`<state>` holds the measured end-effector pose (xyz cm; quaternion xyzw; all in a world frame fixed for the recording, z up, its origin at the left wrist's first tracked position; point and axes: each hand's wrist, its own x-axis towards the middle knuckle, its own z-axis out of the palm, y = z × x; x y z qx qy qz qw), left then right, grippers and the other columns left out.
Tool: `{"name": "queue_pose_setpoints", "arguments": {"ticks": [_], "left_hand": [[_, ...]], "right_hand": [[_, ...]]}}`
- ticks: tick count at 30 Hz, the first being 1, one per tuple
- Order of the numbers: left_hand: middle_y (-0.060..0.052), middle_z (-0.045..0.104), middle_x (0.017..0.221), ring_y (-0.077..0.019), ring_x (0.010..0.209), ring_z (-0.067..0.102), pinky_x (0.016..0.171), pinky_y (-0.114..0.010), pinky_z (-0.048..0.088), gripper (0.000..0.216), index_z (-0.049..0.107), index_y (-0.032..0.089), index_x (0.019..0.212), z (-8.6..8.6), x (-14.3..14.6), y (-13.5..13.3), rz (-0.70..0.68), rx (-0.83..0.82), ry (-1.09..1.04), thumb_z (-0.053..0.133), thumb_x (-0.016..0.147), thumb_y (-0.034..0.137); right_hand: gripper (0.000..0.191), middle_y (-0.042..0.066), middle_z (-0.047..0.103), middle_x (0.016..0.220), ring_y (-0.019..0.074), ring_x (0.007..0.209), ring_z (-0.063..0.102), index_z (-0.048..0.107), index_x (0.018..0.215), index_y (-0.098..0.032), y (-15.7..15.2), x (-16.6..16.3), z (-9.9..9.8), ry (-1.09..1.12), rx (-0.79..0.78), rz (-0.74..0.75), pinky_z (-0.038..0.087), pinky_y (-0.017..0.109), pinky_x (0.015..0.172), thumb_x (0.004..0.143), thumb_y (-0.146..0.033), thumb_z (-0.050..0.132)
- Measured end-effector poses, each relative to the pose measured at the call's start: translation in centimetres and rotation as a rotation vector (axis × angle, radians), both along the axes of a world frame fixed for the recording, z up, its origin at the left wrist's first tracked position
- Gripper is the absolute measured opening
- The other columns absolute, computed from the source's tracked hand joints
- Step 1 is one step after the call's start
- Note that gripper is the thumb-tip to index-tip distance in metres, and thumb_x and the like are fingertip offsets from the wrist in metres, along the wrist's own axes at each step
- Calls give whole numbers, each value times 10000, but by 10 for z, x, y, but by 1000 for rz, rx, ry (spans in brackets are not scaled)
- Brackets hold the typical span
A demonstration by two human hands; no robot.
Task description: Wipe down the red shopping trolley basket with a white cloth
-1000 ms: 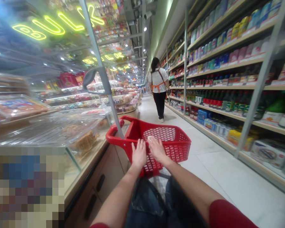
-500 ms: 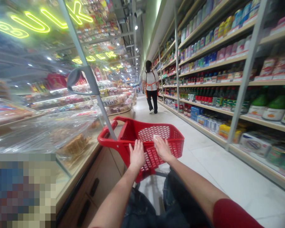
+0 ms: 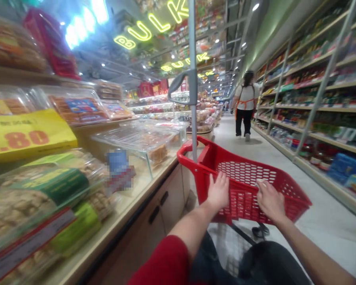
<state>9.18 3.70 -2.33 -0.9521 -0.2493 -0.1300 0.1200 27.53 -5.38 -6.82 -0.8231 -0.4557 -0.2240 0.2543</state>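
A red plastic shopping cart (image 3: 246, 152) with perforated basket walls is right in front of me. My left hand (image 3: 218, 192) is on its near rim, fingers hooked over the edge. Farther right along the same rim, my right hand (image 3: 269, 200) is closed with its fingers curled over it. Something small and pale shows by the right fingertips, too blurred to name. A grey pole (image 3: 192, 126) with a grey loop handle (image 3: 182, 89) rises at the cart's left end.
Close on the left runs a display counter (image 3: 163, 182) with packaged foods and a yellow price sign (image 3: 29, 132). Stocked shelves (image 3: 317, 107) line the right side. A person (image 3: 245, 101) with orange straps is in the aisle (image 3: 225, 122) ahead, seen from behind.
My view has swung left, so the cart, both hands and the person appear farther right. The packaged foods and price sign have come into view. Both hands stay on the rim.
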Motion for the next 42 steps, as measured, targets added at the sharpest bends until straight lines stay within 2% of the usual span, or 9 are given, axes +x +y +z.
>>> {"name": "queue_pose_setpoints", "arguments": {"ticks": [4,10,13,18,26,33,36,39,42], "left_hand": [[-144,148,1464,-260,1347,0,1060,-553,40,657,178,32,1367,1,-6,4,30,36,-8,354,768,240],[-137,178,1457,-255,1349,13,1056,-566,58,624,224,36,1358,4,-14,14,50,36,-51,343,763,185],[-143,182,1454,-259,1348,35,1054,-565,74,615,236,21,1352,4,-13,13,53,23,-88,330,764,176],[-131,185,1454,-243,1351,41,1062,-549,36,627,228,43,1362,4,-11,13,56,21,-79,331,756,164],[-107,158,1463,-239,1353,28,1066,-537,21,659,215,73,1374,1,-10,16,72,65,-65,353,736,159],[-118,236,1440,-252,1345,104,1067,-539,63,632,271,79,1354,5,-11,11,44,65,-73,384,743,197],[-109,259,1434,-236,1339,146,1074,-516,89,642,279,95,1349,14,-24,19,20,98,-175,418,732,204],[-144,209,1445,-242,1341,135,1078,-497,107,680,239,50,1354,31,-46,38,191,165,-418,446,730,223],[-169,235,1431,-266,1330,169,1064,-524,121,650,278,28,1334,49,-70,59,401,159,-533,438,743,247]], "right_hand": [[436,70,437,1314,226,1162,420,439,1241,-255,13,-15,3,-41,-54,182,330,524,919,847,-217,257],[447,173,465,1261,299,1108,453,439,1245,-187,-5,11,4,119,50,-98,336,549,859,835,-263,278],[461,218,472,1241,306,1106,450,407,1256,-82,5,-16,16,149,53,18,333,522,864,840,-225,272],[420,55,449,1316,172,1196,376,439,1241,-218,29,-47,23,74,-28,138,280,363,968,841,-163,326],[397,116,424,1313,244,1167,392,467,1227,-202,-13,0,9,235,84,-240,252,469,960,851,-220,339],[480,75,411,1346,195,1214,351,391,1284,-222,38,-66,27,80,54,215,224,447,999,806,-177,397],[500,68,470,1299,193,1168,413,403,1270,-241,40,-68,23,68,74,248,217,494,995,782,-134,403],[462,61,541,1223,196,1120,468,467,1214,-237,34,-52,17,94,101,228,247,515,978,782,-107,368],[452,75,523,1247,214,1167,438,487,1202,-205,46,-51,40,37,205,226,273,514,973,784,-100,350]]}}
